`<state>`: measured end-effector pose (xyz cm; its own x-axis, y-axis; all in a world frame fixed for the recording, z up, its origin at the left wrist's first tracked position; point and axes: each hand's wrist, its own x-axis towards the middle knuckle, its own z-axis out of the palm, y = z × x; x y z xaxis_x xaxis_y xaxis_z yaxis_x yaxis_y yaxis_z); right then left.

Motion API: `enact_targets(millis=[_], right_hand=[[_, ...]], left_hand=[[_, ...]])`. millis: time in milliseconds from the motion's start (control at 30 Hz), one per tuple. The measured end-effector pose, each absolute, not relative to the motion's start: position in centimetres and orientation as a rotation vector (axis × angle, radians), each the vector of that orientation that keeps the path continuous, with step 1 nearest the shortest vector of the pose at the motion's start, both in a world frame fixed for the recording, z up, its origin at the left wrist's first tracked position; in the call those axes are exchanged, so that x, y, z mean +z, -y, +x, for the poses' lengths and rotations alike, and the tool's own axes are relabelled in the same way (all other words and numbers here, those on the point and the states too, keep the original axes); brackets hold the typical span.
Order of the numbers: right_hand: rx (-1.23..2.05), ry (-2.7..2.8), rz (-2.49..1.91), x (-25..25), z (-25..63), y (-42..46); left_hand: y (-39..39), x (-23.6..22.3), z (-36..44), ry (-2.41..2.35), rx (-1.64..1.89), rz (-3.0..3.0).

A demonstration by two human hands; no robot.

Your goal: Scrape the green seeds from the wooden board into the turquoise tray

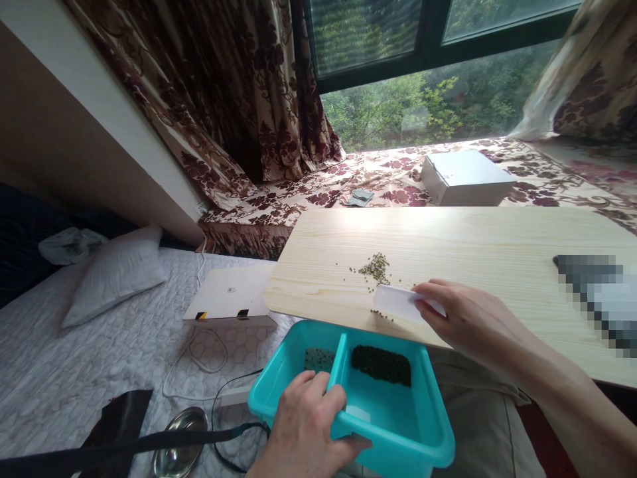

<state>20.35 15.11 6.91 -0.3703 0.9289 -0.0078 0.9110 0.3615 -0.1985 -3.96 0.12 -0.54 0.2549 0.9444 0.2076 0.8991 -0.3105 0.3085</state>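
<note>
My right hand (pixel 448 309) pinches a thin white plastic card (pixel 395 300), its lower edge on the wooden tabletop. Beyond the card lies a loose pile of small green beans, like mung beans (pixel 375 267); a few more lie between the card and the table's near edge. Under that edge is a turquoise bin (pixel 438 425) split by a divider. My left hand (pixel 313 421) is closed over the bin's near rim, by the divider. A dark green heap (pixel 381 365) fills the back of the right compartment; scattered specks show in the left one.
On the table's right lies a dark item (pixel 597 292), blurred out. A white box (pixel 468 176) and a folded cloth (pixel 360 197) rest on the window ledge. On the bed are a white carton (pixel 231 292), a steel bowl (pixel 180 441), cords and a pillow (pixel 119 275).
</note>
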Motion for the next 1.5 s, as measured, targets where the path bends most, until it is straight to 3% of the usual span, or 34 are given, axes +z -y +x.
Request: enact_targets(millis=[867, 1500], right_hand=[[0.248, 2.496, -1.517, 6.3, 21.0, -14.7], [0.302, 2.430, -1.646, 6.1, 22.6, -13.5]], left_hand=[[0.0, -0.6, -4.0, -1.755, 0.540, 2.361], [-0.3, -0.1, -3.8, -1.735, 0.514, 2.448]])
